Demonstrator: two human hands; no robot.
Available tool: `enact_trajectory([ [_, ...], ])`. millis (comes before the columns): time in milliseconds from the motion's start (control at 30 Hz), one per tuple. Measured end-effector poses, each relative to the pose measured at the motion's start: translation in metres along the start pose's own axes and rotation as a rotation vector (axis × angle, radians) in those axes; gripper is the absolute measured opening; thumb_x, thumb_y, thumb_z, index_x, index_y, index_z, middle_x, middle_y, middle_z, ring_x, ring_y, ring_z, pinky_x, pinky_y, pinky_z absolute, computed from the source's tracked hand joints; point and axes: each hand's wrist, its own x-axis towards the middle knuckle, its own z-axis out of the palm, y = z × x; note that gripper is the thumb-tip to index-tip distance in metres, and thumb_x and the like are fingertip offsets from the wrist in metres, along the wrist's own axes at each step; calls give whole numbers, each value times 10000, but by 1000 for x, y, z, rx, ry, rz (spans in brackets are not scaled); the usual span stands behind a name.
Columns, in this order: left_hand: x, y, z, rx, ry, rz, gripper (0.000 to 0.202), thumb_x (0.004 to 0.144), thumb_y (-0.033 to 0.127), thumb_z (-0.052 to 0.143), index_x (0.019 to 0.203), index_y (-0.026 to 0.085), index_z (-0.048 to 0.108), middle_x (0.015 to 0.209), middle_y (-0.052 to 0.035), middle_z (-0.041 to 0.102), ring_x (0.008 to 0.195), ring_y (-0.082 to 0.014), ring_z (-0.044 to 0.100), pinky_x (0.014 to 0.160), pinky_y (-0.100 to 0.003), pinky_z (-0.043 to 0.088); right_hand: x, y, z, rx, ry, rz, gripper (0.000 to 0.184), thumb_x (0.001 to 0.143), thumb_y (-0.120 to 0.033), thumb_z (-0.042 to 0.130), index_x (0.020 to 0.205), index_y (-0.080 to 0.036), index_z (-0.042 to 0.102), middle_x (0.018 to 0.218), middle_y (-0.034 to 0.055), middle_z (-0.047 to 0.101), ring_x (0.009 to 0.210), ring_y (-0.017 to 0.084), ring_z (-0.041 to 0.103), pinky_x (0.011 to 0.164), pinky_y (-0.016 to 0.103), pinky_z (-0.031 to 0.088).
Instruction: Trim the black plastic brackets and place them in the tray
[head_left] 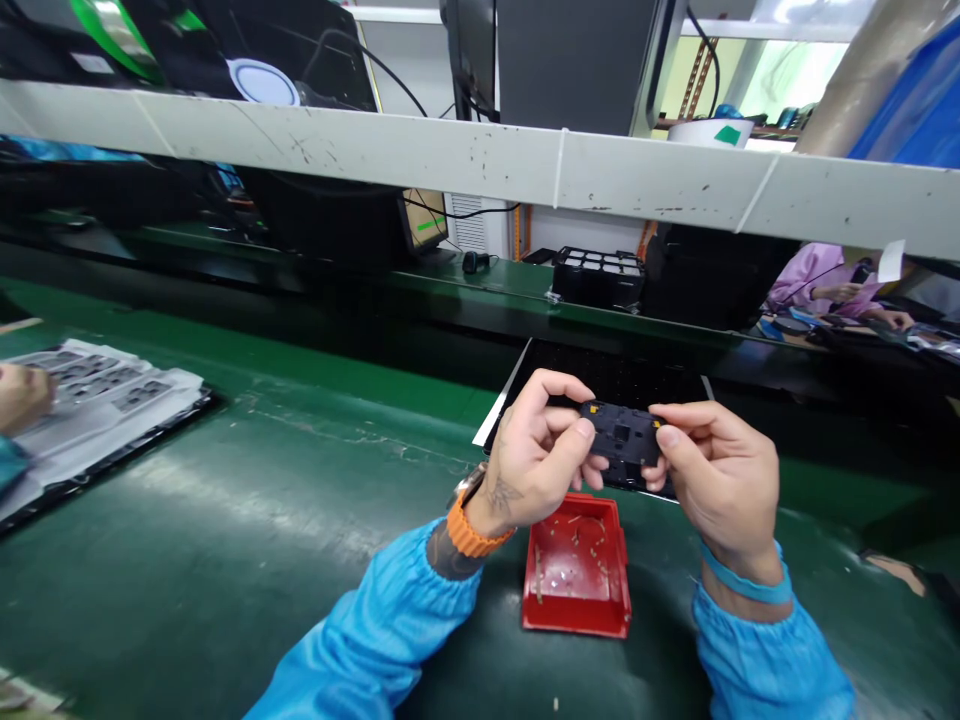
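**Left hand (536,450) and right hand (720,470) pinch one black part (624,440), an end each**

Left thumb and fingers are closed on its left end, right thumb and fingers on its right. Part is held up between them, above the far end of the red bin (577,615). Yellow tabs (594,409) show at both upper corners, by the fingertips. My read: checking or seating those tabs (one frame, can't tell which). Next move calls for an even two-ended hold, no twist, tabs left uncovered.

Around, left to right: someone else's hand (22,395) at a pale tray (169,385) with dark pieces in it, well apart. Green bench (262,570) between. Bin sits just below the hands, pale bits inside. Black rack (598,275) on the ledge beyond. Dark panel (622,370) lies behind the part; black on black, so edges read poorly. Pink sleeve (814,275) far right, out of the way.

In the way: bin and panel crowd the spot under the part, should it need setting down.
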Motion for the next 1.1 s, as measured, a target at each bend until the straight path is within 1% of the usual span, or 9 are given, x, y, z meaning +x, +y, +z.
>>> enact_trajectory([
  [200, 0, 4, -4, 94, -41, 36, 197, 995, 341, 621, 1096, 207, 517, 596, 48, 676, 465, -134, 697, 411, -146, 491, 2, -1, -3, -31, -27, -22, 200, 883, -375, 837, 958, -195, 791, 578, -1, 712, 424, 169, 686, 411, 233, 612],
  [333, -1, 0, -3, 101, -33, 111, 191, 1000, 358, 622, 1090, 210, 543, 603, 56, 655, 452, -124, 688, 420, -156, 507, 4, 0, -4, -1, -65, 15, 253, 867, -414, 850, 938, -181, 781, 539, -8, 687, 410, 175, 677, 397, 242, 607],
  [500, 1, -2, -4, 72, -48, 73, 200, 986, 385, 639, 996, 202, 559, 636, 37, 664, 462, -124, 695, 404, -146, 498, 6, -3, -6, -6, -116, 5, 230, 873, -380, 834, 911, -167, 756, 542, -5, 691, 405, 167, 669, 394, 234, 596],
  [667, 2, -1, -2, 101, -47, 31, 358, 1000, 357, 632, 1285, 206, 477, 633, 56, 681, 495, -142, 714, 438, -160, 527, 6, -9, -11, -97, -125, -55, 83, 837, -220, 796, 848, -194, 718, 589, -21, 697, 445, 144, 681, 420, 194, 573],
  [700, 2, -1, -2, 139, -40, 40, 351, 1007, 352, 625, 1290, 202, 483, 649, 47, 698, 513, -143, 724, 453, -163, 536, 5, -10, -13, -117, -130, -73, 72, 832, -195, 784, 846, -199, 714, 623, -19, 709, 472, 142, 693, 443, 194, 580],
  [800, 3, 2, -2, 291, -43, 104, 167, 1022, 338, 599, 1089, 186, 577, 713, 0, 751, 574, -148, 752, 491, -171, 550, 5, -13, -19, -179, -177, -107, 83, 828, -167, 776, 864, -211, 715, 744, -1, 745, 580, 145, 723, 530, 210, 605],
  [900, 5, 7, -2, 432, -121, 181, 124, 1016, 287, 585, 952, 182, 604, 720, -11, 759, 594, -144, 748, 509, -182, 533, 6, -15, -22, -165, -233, -81, 97, 857, -240, 793, 933, -211, 740, 840, 27, 767, 701, 166, 731, 603, 235, 605],
  [967, 7, 11, -2, 540, -183, 258, 108, 995, 234, 580, 912, 180, 626, 688, 5, 726, 567, -124, 699, 519, -194, 496, 8, -16, -20, -110, -268, -14, 133, 907, -330, 772, 945, -204, 754, 803, 23, 749, 676, 152, 690, 581, 227, 565],
  [1100, 10, 13, -1, 622, -267, 368, 141, 941, 165, 561, 809, 182, 606, 600, 52, 578, 494, -85, 512, 502, -215, 389, 13, -11, -13, 7, -418, 141, 290, 918, -446, 777, 815, -177, 739, 667, -12, 648, 568, 107, 559, 522, 208, 475],
])
